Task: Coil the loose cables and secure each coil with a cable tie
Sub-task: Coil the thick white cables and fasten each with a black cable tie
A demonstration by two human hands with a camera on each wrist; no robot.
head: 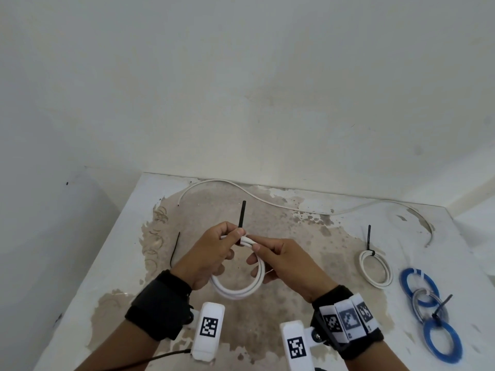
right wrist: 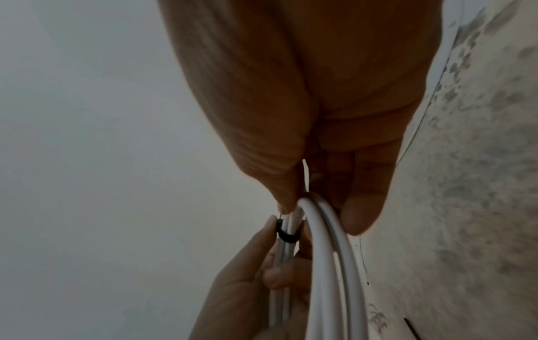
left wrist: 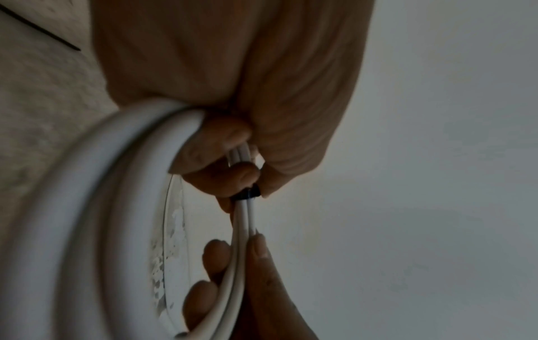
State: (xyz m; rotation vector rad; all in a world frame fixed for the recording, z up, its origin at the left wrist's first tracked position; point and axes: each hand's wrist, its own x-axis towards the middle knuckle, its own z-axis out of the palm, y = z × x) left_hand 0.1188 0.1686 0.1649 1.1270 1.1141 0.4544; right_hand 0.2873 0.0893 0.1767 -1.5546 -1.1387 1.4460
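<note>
With the black cable tie [head: 242, 215] looped round the white cable coil [head: 238, 286] held above the table [head: 308, 263], left hand [head: 206, 253] pinching tie, right hand [head: 284, 263] gripping coil, cinching appears underway; next, pull the tail tight.

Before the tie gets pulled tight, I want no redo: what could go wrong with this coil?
1. The black tie is already around the white coil, but only where the left hand and right hand pinch it; a slip could let the loops spring apart.
2. Both hands grip close to the tie, so a fingertip might get nipped.
3. The long tail sticks up and may snag.
</note>
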